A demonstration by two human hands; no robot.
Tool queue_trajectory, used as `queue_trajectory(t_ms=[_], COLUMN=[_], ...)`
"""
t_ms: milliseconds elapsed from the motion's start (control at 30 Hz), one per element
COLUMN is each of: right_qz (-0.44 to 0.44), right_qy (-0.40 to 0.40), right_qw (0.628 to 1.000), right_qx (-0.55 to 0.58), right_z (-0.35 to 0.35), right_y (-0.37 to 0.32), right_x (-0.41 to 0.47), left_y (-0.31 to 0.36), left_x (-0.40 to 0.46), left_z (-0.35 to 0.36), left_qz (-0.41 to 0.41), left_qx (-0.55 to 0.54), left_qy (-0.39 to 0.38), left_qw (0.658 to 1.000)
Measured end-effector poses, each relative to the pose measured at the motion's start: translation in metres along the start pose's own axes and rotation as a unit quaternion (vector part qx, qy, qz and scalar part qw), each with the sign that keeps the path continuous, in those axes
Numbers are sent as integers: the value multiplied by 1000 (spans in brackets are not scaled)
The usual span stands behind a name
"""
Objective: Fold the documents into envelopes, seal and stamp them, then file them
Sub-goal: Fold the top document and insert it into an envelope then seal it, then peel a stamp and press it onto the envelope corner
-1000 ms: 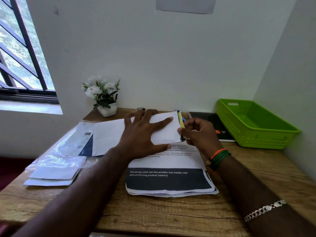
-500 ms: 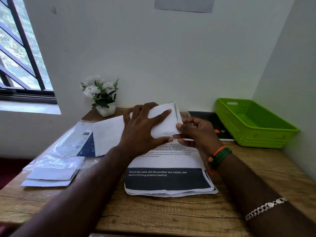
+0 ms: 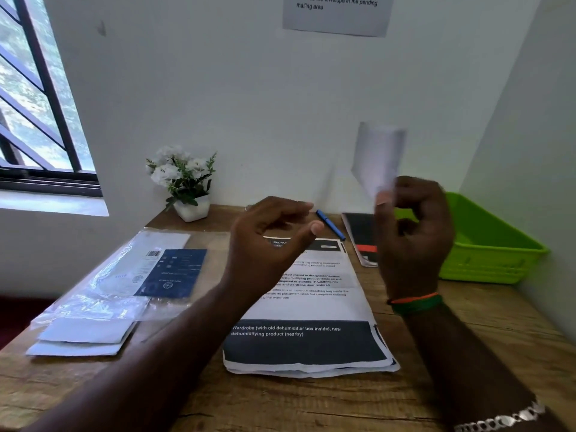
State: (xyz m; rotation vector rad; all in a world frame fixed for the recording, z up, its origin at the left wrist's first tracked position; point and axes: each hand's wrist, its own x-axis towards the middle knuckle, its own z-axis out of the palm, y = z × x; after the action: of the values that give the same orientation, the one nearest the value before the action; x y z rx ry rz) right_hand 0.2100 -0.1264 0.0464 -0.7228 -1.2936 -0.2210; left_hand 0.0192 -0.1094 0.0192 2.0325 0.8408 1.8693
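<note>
My right hand (image 3: 414, 232) pinches the lower edge of a white envelope (image 3: 378, 157), which stands upright and blurred in the air to the left of the green tray (image 3: 498, 263). My left hand (image 3: 268, 244) hovers above the desk with relaxed fingers and holds nothing. Below both hands lies a stack of printed documents (image 3: 308, 310) with dark bands across the sheets. A clear plastic pack of envelopes (image 3: 124, 275) lies at the left, with loose white envelopes (image 3: 81, 338) under its near end.
A blue pen (image 3: 331, 225) and a black notebook (image 3: 361, 238) lie behind the documents. A small white flower pot (image 3: 187, 188) stands against the wall. A printed notice (image 3: 336, 12) hangs on the wall. A window is at the left.
My right hand has lifted the envelope off the documents and raised it upright toward the right. My left hand has let go of it and now hovers open.
</note>
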Motion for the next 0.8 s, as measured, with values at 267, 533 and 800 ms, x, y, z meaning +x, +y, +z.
queue_trajectory(t_ms=[267,533,800], right_qz=[-181,-56,416], right_qy=[-235,-267,-33], right_qw=[946,958,905], right_qx=[-132,-88,-87], right_z=[33,28,5], right_y=[7,25,98], right_x=[-40,-37,-7], left_y=[6,-20,-64], left_x=[0,6,16], left_z=[1,-5,-31], left_qz=[-229,-380,-497], left_qx=[-182,-250,-246], left_qy=[-34,29,137], left_qw=[956,890,821])
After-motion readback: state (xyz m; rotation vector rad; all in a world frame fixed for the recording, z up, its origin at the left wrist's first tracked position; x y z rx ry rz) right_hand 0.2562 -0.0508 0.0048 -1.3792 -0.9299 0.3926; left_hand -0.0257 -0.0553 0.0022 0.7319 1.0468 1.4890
